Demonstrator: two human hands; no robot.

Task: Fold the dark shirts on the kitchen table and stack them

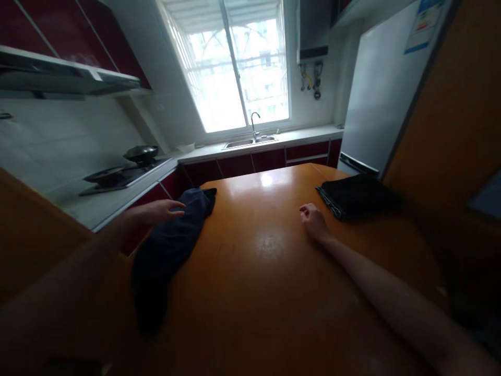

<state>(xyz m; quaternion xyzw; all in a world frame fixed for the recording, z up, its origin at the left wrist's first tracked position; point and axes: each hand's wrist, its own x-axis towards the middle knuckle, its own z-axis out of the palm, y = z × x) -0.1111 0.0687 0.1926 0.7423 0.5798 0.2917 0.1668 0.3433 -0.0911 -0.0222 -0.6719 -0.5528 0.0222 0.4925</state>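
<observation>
A dark blue garment (172, 240) lies in a long, loose bundle along the left side of the wooden table (250, 282). My left hand (162, 210) is at its upper left edge, fingers stretched out and apart; whether they touch the cloth I cannot tell. Over the table's right half, my right hand (313, 220) is loosely closed with its fingers curled in, and nothing shows in it. Just beyond that hand, to the right, sits a folded stack of black cloth (358, 196) with its layered edge facing left.
Behind the table runs a white counter with a sink (250, 142) and tap (254, 122) under a bright window. A stove (129, 175) holding a lidded pan (141, 153) stands at left, below a range hood (70, 78). A fridge (379, 89) rises at right.
</observation>
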